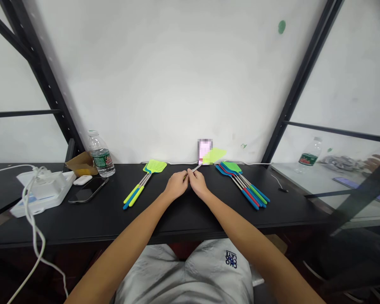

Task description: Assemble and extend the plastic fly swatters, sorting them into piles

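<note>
Inside tbl edge (190,233), gaps ea side | LH (177,184), RH (197,181) on ylw swatter (219,153)

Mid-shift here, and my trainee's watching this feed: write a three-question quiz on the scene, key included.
1. True or false: the left hand and the right hand meet at one fly swatter.
2. How many handles show in the left pile of swatters?
3. Which pile shows a red handle: A, the left only; B, the right pile only; C, both?
Key: 1 true; 2 three; 3 B.
</note>
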The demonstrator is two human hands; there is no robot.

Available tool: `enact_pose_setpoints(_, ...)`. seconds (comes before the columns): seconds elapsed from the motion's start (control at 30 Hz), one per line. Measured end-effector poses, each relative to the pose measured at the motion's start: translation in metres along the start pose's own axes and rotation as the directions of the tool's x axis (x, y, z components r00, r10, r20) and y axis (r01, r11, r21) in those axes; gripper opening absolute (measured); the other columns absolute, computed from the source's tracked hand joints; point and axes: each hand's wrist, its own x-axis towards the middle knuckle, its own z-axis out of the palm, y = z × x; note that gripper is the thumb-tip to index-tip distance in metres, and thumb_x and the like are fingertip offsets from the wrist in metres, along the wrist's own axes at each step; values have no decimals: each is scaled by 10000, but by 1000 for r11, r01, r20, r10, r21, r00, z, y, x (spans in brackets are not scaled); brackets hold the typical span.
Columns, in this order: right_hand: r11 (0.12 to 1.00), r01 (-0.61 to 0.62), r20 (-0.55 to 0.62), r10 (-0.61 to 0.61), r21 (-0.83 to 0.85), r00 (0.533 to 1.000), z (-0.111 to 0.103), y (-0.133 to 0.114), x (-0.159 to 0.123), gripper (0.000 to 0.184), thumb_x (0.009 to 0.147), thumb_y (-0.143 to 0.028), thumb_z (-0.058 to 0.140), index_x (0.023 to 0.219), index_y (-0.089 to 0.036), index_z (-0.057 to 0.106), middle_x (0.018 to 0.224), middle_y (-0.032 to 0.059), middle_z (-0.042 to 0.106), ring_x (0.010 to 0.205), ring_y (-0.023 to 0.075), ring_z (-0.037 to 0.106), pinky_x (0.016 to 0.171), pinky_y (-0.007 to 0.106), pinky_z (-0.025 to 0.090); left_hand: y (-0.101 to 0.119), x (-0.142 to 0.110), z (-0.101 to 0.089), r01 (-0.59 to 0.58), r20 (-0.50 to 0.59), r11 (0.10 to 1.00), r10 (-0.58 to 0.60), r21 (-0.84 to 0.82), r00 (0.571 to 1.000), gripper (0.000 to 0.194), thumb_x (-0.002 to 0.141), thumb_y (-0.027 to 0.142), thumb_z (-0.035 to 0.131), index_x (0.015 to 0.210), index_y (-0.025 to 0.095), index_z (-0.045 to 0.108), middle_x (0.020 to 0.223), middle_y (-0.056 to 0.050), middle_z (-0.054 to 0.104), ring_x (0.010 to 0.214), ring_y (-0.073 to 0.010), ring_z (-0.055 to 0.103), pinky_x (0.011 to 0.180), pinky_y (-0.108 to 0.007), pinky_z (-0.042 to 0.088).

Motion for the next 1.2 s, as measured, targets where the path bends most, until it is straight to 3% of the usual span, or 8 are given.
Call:
enact_pose_setpoints(0.13, 995, 60, 20, -59, -78, 998, -1, -2, -2, 406, 885, -490, 436, 646, -188, 564, 621, 1, 586, 629, 154, 549, 591, 240, 378, -3, 0, -1, 5, -12, 999, -5, -39, 1000, 245, 933, 281, 411, 771, 190, 570, 751, -49, 645, 698, -170, 594, 639, -270, 367)
enact_pose_setpoints(0.27, 996, 44, 15, -43, -74, 999, -3, 2, -1, 379, 880, -486, 459, 668, -193, 570, 584, -9, 579, 586, 148, 555, 573, 235, 390, -4, 1, 0, 32, -22, 991, -35, -132, 999, 125, 912, 266, 459, 920, 190, 558, 750, -27, 646, 699, -168, 610, 625, -263, 376)
enact_pose_setpoints(0.4, 999, 12, 20, -12, -39, 1000, -4, 5, 2, 387, 886, -494, 449, 678, -192, 572, 570, 0, 590, 535, 149, 567, 563, 243, 417, -5, 1, 1, 89, -15, 983, -93, -160, 996, 225, 868, 274, 537, 1075, 190, 512, 755, -15, 655, 718, -183, 627, 634, -270, 400)
enact_pose_setpoints(0.63, 1000, -29, -82, 29, 1, 996, -17, 6, 16, 357, 894, -472, 434, 746, -191, 595, 576, 10, 620, 558, 169, 612, 598, 258, 451, -11, 1, 6, 85, 58, 981, -76, -175, 995, 270, 824, 340, 599, 1040, 200, 517, 886, -53, 682, 809, -195, 647, 677, -282, 453)
enact_pose_setpoints(0.8, 993, -5, -269, -26, -116, 963, -44, 11, 32, 405, 917, -495, 368, 821, -184, 609, 670, 47, 655, 603, 196, 625, 617, 284, 450, -14, 0, 7, 64, 65, 980, -52, -190, 996, 245, 846, 356, 564, 1020, 187, 532, 835, -48, 672, 799, -189, 641, 704, -296, 475)
enact_pose_setpoints(0.97, 944, -57, -432, -95, -326, 897, -83, 23, 48, 471, 940, -466, 312, 853, -145, 646, 854, 140, 691, 836, 263, 627, 757, 335, 435, -17, 0, 7, 59, 79, 982, -45, -180, 996, 216, 862, 361, 538, 985, 184, 556, 842, -53, 673, 813, -190, 630, 729, -307, 479)
enact_pose_setpoints(1.2, 711, -225, -288, 34, -666, 957, -129, 28, 45, 496, 974, -420, 302, 842, -129, 682, 888, 165, 688, 876, 257, 627, 771, 305, 406, -16, -1, 6, 69, 94, 983, -54, -170, 994, 177, 866, 350, 535, 928, 188, 570, 869, -59, 671, 813, -186, 622, 722, -302, 471)
